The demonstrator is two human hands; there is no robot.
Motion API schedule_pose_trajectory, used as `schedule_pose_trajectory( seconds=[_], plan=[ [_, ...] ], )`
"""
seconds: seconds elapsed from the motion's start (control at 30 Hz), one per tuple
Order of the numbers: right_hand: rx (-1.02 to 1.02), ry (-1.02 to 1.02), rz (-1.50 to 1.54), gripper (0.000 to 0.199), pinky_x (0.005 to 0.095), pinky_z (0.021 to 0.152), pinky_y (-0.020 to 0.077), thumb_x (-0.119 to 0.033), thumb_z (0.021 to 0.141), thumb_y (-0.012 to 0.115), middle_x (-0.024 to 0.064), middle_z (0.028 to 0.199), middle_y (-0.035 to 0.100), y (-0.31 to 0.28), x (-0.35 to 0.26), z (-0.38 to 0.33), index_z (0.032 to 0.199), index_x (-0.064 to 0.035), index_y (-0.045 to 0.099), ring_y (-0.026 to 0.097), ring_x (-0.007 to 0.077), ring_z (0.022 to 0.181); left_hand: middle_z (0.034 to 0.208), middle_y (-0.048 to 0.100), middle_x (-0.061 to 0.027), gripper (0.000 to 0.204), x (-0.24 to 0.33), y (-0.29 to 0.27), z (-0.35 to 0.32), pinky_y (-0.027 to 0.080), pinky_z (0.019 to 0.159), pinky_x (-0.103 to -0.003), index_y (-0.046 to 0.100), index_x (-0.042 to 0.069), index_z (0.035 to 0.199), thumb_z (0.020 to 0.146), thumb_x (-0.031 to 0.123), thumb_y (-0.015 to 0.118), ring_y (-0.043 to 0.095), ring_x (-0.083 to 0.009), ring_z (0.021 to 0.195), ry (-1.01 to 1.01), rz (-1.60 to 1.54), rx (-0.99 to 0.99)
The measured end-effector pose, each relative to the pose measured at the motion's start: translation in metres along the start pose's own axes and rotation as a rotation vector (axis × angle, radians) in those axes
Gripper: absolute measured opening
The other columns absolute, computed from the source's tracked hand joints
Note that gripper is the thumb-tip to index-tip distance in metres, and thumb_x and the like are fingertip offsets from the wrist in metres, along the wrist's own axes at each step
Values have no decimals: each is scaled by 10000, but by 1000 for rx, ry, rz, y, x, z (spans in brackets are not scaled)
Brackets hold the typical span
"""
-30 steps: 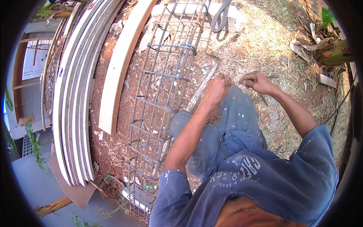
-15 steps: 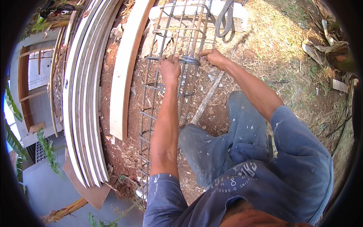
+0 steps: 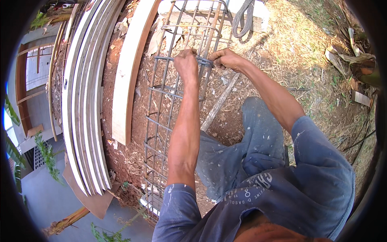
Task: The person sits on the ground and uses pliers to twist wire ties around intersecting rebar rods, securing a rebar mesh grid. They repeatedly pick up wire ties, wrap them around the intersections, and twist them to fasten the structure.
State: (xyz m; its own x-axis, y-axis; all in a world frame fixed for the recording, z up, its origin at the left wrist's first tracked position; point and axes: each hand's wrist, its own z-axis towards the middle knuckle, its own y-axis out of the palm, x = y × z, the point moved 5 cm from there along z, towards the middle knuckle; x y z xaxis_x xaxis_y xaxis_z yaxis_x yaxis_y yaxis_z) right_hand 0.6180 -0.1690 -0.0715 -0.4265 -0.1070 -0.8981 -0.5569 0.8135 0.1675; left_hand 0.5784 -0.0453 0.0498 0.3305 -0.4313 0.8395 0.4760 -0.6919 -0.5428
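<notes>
Rebar cage (image 3: pixel 169 121) — steel, stiff, likely heavy | left hand (image 3: pixel 186 64), right hand (image 3: pixel 226 59) both closed on stirrup (image 3: pixel 177 59) — hold by bars

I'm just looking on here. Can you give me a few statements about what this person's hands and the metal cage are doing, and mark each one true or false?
1. Both hands are on the same cross-tie of the steel rebar cage. True: the left hand and the right hand grip one horizontal tie.
2. The cage stands upright. False: it lies lengthwise on the reddish soil.
3. A stack of long pale boards lies to the left of the cage. True.
4. The right hand holds a hammer. False: no hammer shows; its fingers pinch at the tie.
5. A coil of grey cable lies near the far end of the cage. True.
6. The person wears thick gloves. False: both hands are bare.
</notes>
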Motion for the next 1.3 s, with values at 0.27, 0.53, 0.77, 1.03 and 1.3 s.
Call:
schedule_pose_trajectory(
  seconds=[0.27, 0.53, 0.77, 1.03, 1.3],
  plan=[
    [-116, 20, -208, 106, 379, 688, 439, -90, 739, 649, 119, 812, 627, 6, -22, -2, 835, -50, 667, 539, 187, 775, 1204, 583, -162, 269, -37, 1, -74, 417, 862, -436, 668, 35, 1091, 853, 112, 572, 556, -312, 1013, 836, 729, -319],
    [-2, -337, -464, 406, 378, 752, 476, -252, 676, 824, 136, 871, 653, 7, -13, 2, 959, -7, 668, 601, 269, 814, 1449, 412, -120, 539, -51, -17, -84, 351, 1028, -485, 573, 134, 1314, 780, 74, 613, 448, -357, 1241, 745, 925, -439],
    [113, -376, -782, 395, 411, 775, 504, -341, 781, 644, 173, 974, 595, 21, -28, -22, 1004, -18, 606, 619, 320, 871, 944, 720, -121, 359, -76, -30, -24, 510, 864, -343, 638, -1, 1187, 846, 45, 535, 666, -207, 929, -247, -133, -443],
    [175, -407, -841, 362, 430, 712, 546, -309, 892, 545, 135, 962, 505, 26, -13, -27, 1091, -6, 546, 592, 260, 821, 945, 716, -61, 271, -95, 4, 0, 509, 702, -265, 683, 34, 1129, 865, 89, 653, 631, -143, 733, -372, -32, -815],
    [245, -139, -501, 154, 336, 503, 441, -119, 794, 688, 74, 623, 632, 10, -30, -32, 843, 26, 708, 537, 147, 525, 681, 678, -80, 119, -102, 4, 19, 432, 545, -293, 712, -19, 766, 727, 90, 741, 563, -126, 580, -118, -80, -265]
  ],
)
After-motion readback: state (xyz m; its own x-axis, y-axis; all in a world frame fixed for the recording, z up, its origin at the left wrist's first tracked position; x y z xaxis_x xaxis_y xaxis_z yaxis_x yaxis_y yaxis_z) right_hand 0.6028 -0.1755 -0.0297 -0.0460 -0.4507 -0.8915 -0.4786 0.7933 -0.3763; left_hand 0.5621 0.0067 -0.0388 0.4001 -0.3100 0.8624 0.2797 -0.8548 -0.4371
